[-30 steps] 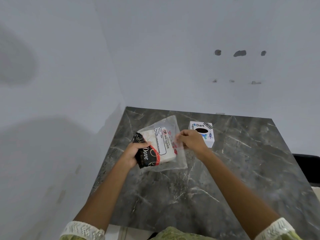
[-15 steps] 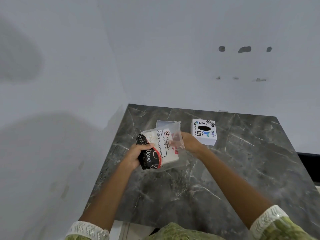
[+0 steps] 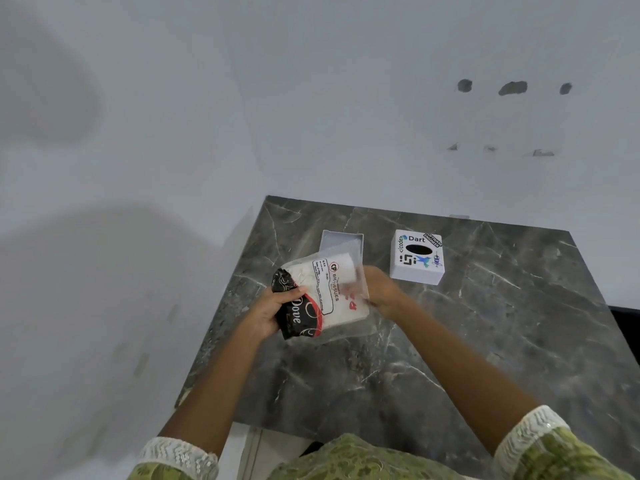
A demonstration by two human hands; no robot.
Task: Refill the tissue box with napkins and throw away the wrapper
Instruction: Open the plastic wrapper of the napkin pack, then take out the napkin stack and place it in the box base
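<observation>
Over marble table [image 3: 485, 341], both hands [image 3: 270, 311] grip napkin pack [image 3: 325, 296].

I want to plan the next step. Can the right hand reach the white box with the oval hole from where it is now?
Probably yes. The white box stands just beyond the right hand with bare table between them, but that hand is busy at the napkin pack.
</observation>
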